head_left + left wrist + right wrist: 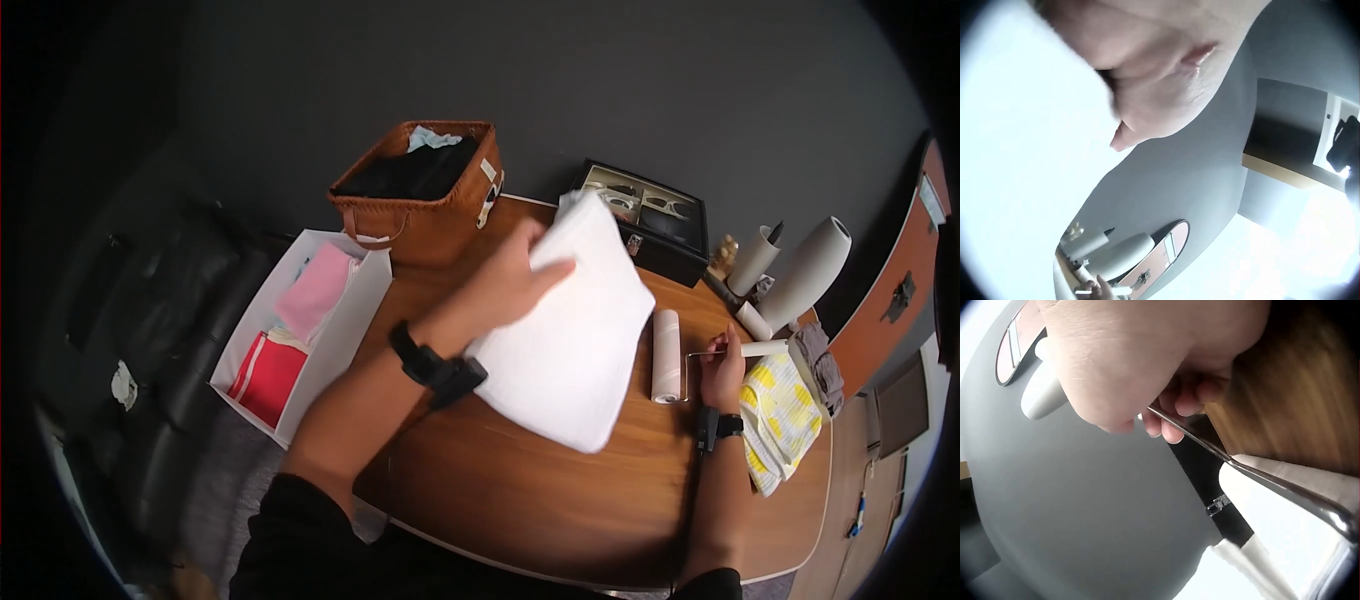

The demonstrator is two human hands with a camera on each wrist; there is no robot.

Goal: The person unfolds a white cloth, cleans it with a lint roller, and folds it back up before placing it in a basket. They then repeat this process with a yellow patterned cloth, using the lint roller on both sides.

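Observation:
My left hand (515, 280) grips the upper left side of a white folded cloth (580, 345), thumb on its near face. The cloth is tilted up over the wooden table (450, 530) and fills much of the left wrist view. On the right, my right hand (722, 375) holds a lint roller (666, 355) by its pale handle (766, 348). Its bent metal rod (1260, 477) runs from my curled fingers to the white roll in the right wrist view. Beside that hand lies a yellow and white checked cloth (785, 410).
A brown basket (450, 225) with dark clothes stands at the back left. Pink and red cloths lie in a white box (345, 315). A black glasses case (680, 258) sits behind the white cloth; a white vase (815, 270) and grey cloth (822, 365) are at right.

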